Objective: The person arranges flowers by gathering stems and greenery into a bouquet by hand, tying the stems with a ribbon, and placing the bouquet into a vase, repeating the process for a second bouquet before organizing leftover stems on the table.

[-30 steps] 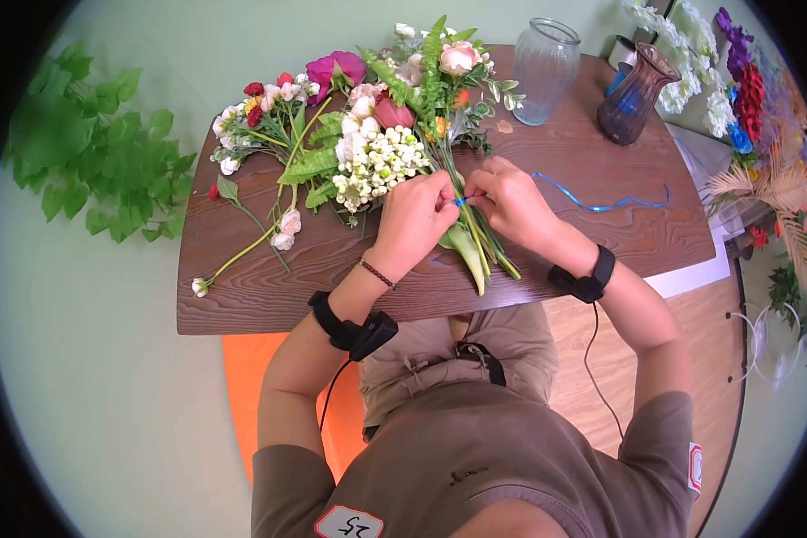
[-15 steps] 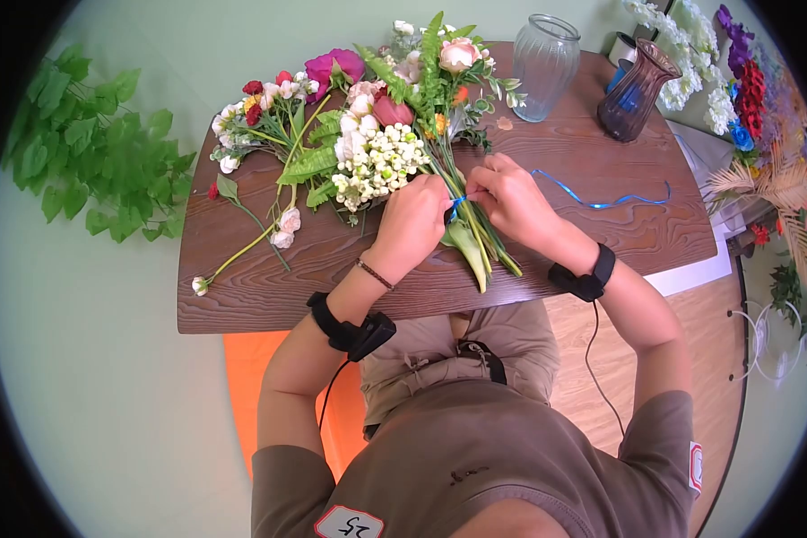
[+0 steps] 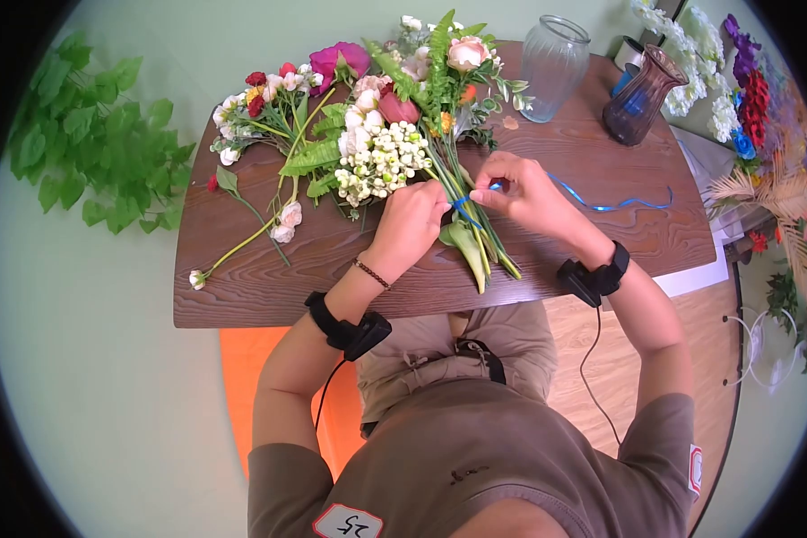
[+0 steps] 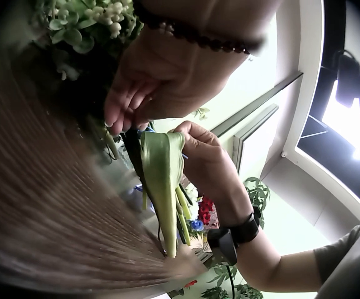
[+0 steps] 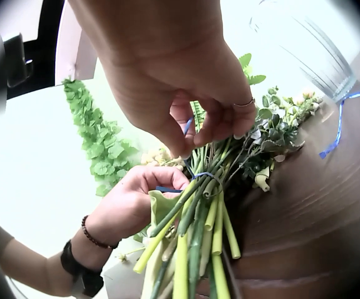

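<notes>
A bouquet of mixed flowers (image 3: 390, 157) lies on the table, its green stems (image 5: 195, 230) bundled and pointing toward the person. Around the stems runs a thin blue ribbon (image 5: 206, 177). My left hand (image 3: 408, 224) is at the left of the bundle, thumb and fingers pinching one blue end beside the stems. On the other side, my right hand (image 3: 526, 199) pinches another piece of the ribbon between thumb and fingertips, slightly above the stems. A broad pale-green leaf (image 4: 162, 180) hangs down along the stems.
Loose flower stems (image 3: 242, 251) lie to the left. A clear glass vase (image 3: 551, 76) and a dark purple vase (image 3: 637, 99) stand at the back right. A blue ribbon length (image 3: 610, 206) trails over the table (image 3: 619, 242) at the right.
My right hand has moved a little right, away from the stems, and its fingers have opened into a rounder pinch. My left hand stays beside the bundle. The blue ribbon now shows around the stems.
</notes>
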Tool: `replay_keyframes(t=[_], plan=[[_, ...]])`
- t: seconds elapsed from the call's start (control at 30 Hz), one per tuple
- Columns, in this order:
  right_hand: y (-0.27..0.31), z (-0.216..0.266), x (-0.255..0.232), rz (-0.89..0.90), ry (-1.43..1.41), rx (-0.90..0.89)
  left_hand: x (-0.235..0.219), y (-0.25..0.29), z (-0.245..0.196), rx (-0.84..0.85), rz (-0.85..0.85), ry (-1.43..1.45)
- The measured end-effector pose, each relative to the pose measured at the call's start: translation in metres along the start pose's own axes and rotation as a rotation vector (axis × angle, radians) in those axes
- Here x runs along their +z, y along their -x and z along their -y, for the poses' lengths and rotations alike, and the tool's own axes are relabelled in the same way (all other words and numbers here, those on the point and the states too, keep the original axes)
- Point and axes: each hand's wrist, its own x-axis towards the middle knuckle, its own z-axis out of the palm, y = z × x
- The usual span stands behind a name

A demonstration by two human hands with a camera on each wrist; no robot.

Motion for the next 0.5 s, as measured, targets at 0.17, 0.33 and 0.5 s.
replay_keyframes(t=[0.17,0.33,0.5], plan=[[-0.005,-0.013,0.017,0.049,-0.551,0.174,-0.002,-0.002,-0.007,-0.036,-0.051,-0.002],[-0.006,-0.009,0.023,0.033,-0.505,0.271,-0.004,-0.003,-0.015,-0.052,-0.111,0.075],[-0.004,-0.01,0.031,-0.039,-0.305,0.151,-0.006,-0.006,-0.023,-0.033,-0.131,0.121]])
